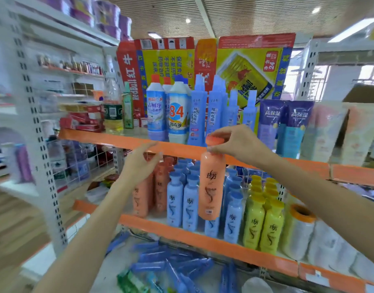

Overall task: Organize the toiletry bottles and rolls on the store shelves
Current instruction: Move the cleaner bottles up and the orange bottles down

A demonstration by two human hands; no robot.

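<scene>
Two bare forearms rise from the bottom edge toward the shelving. Below them, blue packets (160, 261) lie jumbled on the lowest shelf. On the left, the left hand (139, 163) reaches under the orange shelf edge (122, 140), fingers loosely curled and part open, holding nothing; it is just in front of the orange bottles (152, 193) standing at the left end of the middle shelf. Beside those stand rows of blue bottles (182, 204). In front of them the right hand (234, 144) pinches an orange shampoo bottle (211, 187) by its neck and cap, thumb and fingers closed around it, so that it hangs upright in the air before the middle shelf, clear of the rows. Further right stand yellow bottles (264, 223), then clear-wrapped rolls (298, 231) with orange cores. On the upper shelf, cleaner bottles (167, 111) and blue spray bottles (209, 108) stand before a flattened carton (245, 64).
</scene>
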